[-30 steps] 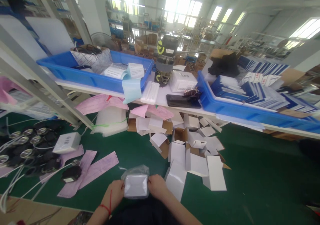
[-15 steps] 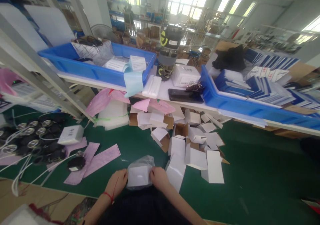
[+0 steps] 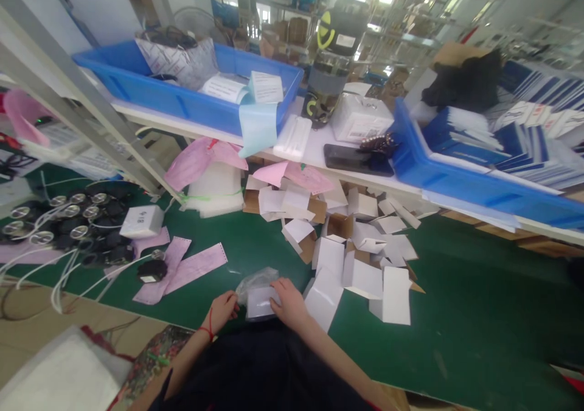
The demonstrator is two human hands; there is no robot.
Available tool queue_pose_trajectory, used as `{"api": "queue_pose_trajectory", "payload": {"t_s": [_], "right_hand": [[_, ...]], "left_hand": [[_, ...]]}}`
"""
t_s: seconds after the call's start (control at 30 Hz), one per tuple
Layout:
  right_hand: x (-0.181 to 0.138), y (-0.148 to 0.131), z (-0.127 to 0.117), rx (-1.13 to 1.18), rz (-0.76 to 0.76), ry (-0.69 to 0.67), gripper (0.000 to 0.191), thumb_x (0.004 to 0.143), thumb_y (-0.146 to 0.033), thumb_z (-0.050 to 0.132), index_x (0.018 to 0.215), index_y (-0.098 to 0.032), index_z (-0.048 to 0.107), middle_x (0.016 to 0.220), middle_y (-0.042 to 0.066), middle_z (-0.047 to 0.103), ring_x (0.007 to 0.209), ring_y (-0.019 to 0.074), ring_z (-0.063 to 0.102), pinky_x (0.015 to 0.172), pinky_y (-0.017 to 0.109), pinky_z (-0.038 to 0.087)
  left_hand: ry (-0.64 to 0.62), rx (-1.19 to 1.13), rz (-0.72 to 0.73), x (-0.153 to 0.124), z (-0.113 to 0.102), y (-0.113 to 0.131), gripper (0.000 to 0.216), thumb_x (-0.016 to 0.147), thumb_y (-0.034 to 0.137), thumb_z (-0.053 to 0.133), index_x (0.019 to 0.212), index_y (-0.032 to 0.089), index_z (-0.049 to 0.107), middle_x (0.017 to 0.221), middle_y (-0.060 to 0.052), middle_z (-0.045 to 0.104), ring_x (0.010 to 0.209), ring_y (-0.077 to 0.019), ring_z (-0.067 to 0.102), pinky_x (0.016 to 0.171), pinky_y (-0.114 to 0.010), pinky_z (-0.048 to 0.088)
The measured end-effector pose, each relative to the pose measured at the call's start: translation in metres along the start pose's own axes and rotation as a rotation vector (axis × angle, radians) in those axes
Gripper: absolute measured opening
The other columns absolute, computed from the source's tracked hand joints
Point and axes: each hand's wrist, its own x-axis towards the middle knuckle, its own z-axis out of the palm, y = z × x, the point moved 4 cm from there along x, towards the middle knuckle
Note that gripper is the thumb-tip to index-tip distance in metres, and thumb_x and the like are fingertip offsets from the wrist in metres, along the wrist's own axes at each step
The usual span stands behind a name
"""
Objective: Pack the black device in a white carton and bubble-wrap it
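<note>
My left hand [image 3: 224, 309] and my right hand [image 3: 288, 302] both grip a small white box in a clear plastic bag [image 3: 258, 294] at the near edge of the green table [image 3: 479, 314]. The left hand pinches its left side, and a red string circles that wrist. The right hand's fingers lie curled over the bag's right end. A heap of folded white and brown cartons [image 3: 347, 247] lies just beyond and to the right of my hands.
Pink paper strips [image 3: 182, 268] and a black round part [image 3: 152, 270] lie to the left, with black parts and white cables [image 3: 68, 228] further left. A shelf above carries two blue bins [image 3: 182, 95] [image 3: 456, 174], a phone [image 3: 358, 158] and a white box [image 3: 360, 118].
The view has tilted down and shifted, so everything appears higher. My hands have lowered the bagged box toward the table edge, and my right hand now covers more of it.
</note>
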Motion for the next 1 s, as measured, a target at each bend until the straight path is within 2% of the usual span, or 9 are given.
{"api": "queue_pose_trajectory", "payload": {"t_s": [0.1,0.2,0.27,0.4,0.5,0.63,0.83,0.9,1.0], "right_hand": [[0.005,-0.022,0.015,-0.034,-0.205,-0.160,0.053,0.076,-0.025,0.065,0.128,-0.017,0.053,0.129,0.010,0.059,0.121,0.0260,0.051,0.105,0.036,0.042],[0.018,-0.027,0.027,-0.222,-0.142,-0.185,0.078,0.068,-0.017,0.071,0.140,-0.010,0.041,0.141,0.020,0.049,0.126,0.0332,0.046,0.107,0.045,0.040],[0.026,-0.024,0.034,-0.313,-0.073,-0.199,0.082,0.063,-0.017,0.075,0.138,-0.006,0.042,0.137,0.024,0.051,0.122,0.0358,0.047,0.103,0.048,0.041],[0.031,-0.014,0.034,-0.267,-0.041,-0.153,0.061,0.062,-0.025,0.076,0.117,-0.011,0.055,0.120,0.018,0.058,0.111,0.0327,0.052,0.096,0.044,0.045],[0.023,-0.008,0.016,-0.080,0.050,0.069,0.055,0.064,-0.024,0.070,0.115,-0.013,0.053,0.116,0.015,0.058,0.108,0.0301,0.054,0.096,0.042,0.046],[0.009,-0.017,-0.024,0.159,0.145,0.434,0.048,0.067,-0.025,0.067,0.110,-0.013,0.049,0.109,0.014,0.056,0.106,0.0280,0.055,0.094,0.041,0.050],[0.001,-0.047,-0.079,0.254,0.135,0.758,0.043,0.071,-0.039,0.070,0.103,-0.018,0.048,0.098,0.008,0.055,0.091,0.0249,0.055,0.081,0.041,0.052],[-0.002,-0.052,-0.090,0.316,0.159,0.806,0.044,0.071,-0.041,0.071,0.102,-0.020,0.048,0.092,0.005,0.054,0.086,0.0224,0.055,0.078,0.039,0.052],[-0.006,-0.058,-0.101,0.419,0.203,0.825,0.045,0.068,-0.041,0.072,0.101,-0.020,0.049,0.089,0.004,0.054,0.084,0.0218,0.055,0.078,0.038,0.052]], "left_hand": [[-0.155,-0.123,-0.152,-0.001,0.016,-0.018,0.025,0.080,0.032,0.045,0.087,0.013,0.060,0.083,-0.008,0.070,0.069,-0.0170,0.067,0.063,-0.026,0.049],[-0.313,-0.189,-0.155,-0.002,0.039,-0.025,0.032,0.066,0.037,0.061,0.086,0.012,0.063,0.087,-0.009,0.073,0.076,-0.0196,0.069,0.064,-0.026,0.050],[-0.318,-0.253,-0.137,0.000,0.050,-0.026,0.041,0.061,0.046,0.065,0.086,0.014,0.063,0.086,-0.008,0.073,0.080,-0.0208,0.069,0.068,-0.027,0.051],[-0.168,-0.283,-0.066,-0.001,0.054,-0.013,0.047,0.068,0.061,0.058,0.078,0.015,0.058,0.076,-0.007,0.069,0.077,-0.0216,0.068,0.074,-0.032,0.052],[0.037,-0.064,0.200,-0.018,0.038,0.024,0.036,0.079,0.051,0.054,0.074,0.016,0.058,0.071,-0.005,0.066,0.072,-0.0196,0.063,0.072,-0.031,0.049],[0.312,0.195,0.549,-0.056,0.015,0.089,0.021,0.089,0.034,0.048,0.085,0.018,0.061,0.082,-0.005,0.067,0.078,-0.0185,0.062,0.074,-0.030,0.047],[0.675,0.477,0.903,-0.100,-0.010,0.160,0.023,0.096,0.025,0.042,0.084,0.018,0.060,0.082,-0.006,0.065,0.079,-0.0185,0.062,0.073,-0.030,0.047],[0.736,0.541,1.043,-0.114,-0.015,0.177,0.026,0.097,0.022,0.040,0.081,0.017,0.061,0.079,-0.005,0.063,0.074,-0.0171,0.060,0.070,-0.030,0.047],[0.745,0.633,1.200,-0.133,-0.019,0.197,0.032,0.098,0.022,0.039,0.076,0.018,0.061,0.075,-0.004,0.061,0.069,-0.0157,0.057,0.066,-0.029,0.046]]}}
